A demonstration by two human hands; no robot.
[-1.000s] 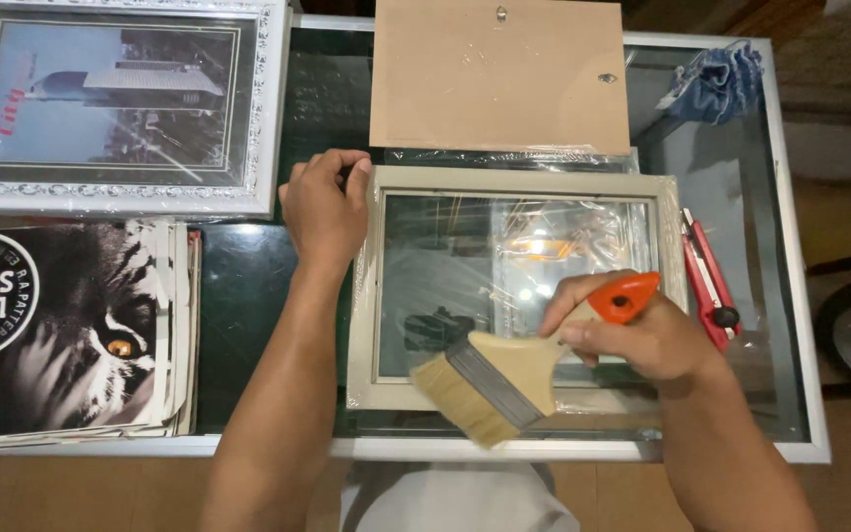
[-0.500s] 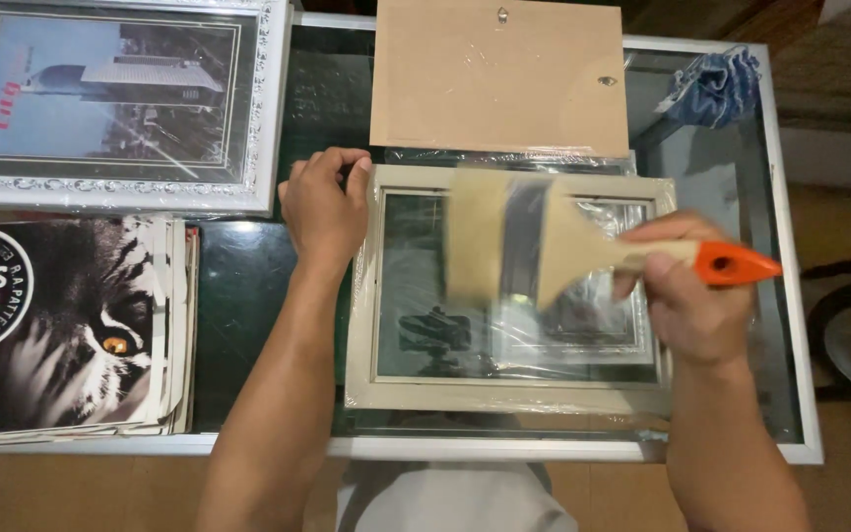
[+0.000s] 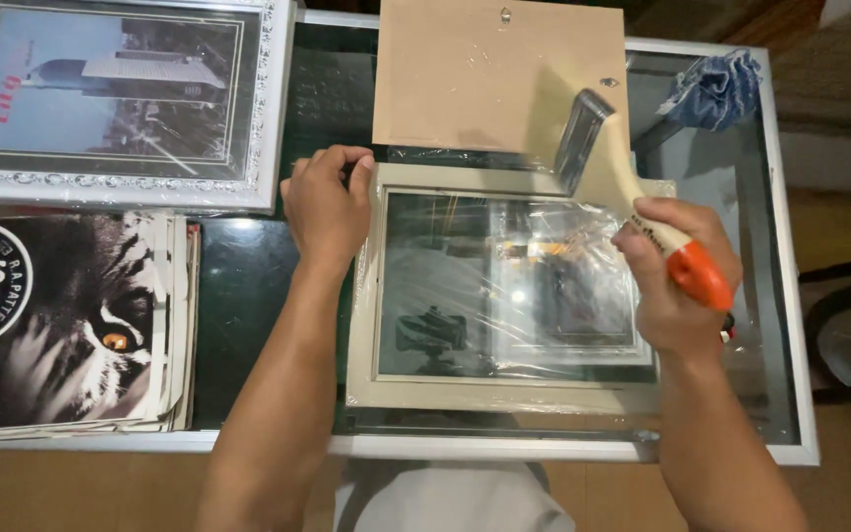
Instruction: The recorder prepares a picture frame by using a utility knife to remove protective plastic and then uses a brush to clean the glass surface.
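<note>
A cream picture frame (image 3: pixel 504 399) wrapped in clear plastic lies face up on the glass table (image 3: pixel 770 296). My left hand (image 3: pixel 327 207) presses on its top left corner. My right hand (image 3: pixel 682 276) grips a wide paintbrush (image 3: pixel 613 167) by its wooden handle with an orange end. The bristles point away from me, blurred, over the frame's top right corner and the edge of the brown backing board (image 3: pixel 494 74).
A silver ornate framed picture (image 3: pixel 110 99) lies at the far left. A stack of posters with a tiger face (image 3: pixel 61 325) sits at the near left. A blue cloth (image 3: pixel 716 89) is at the far right. Something red peeks out beside my right wrist.
The brush has swept from the frame's lower edge, across the glass, up to its top right corner. My left hand has stayed on the top left corner.
</note>
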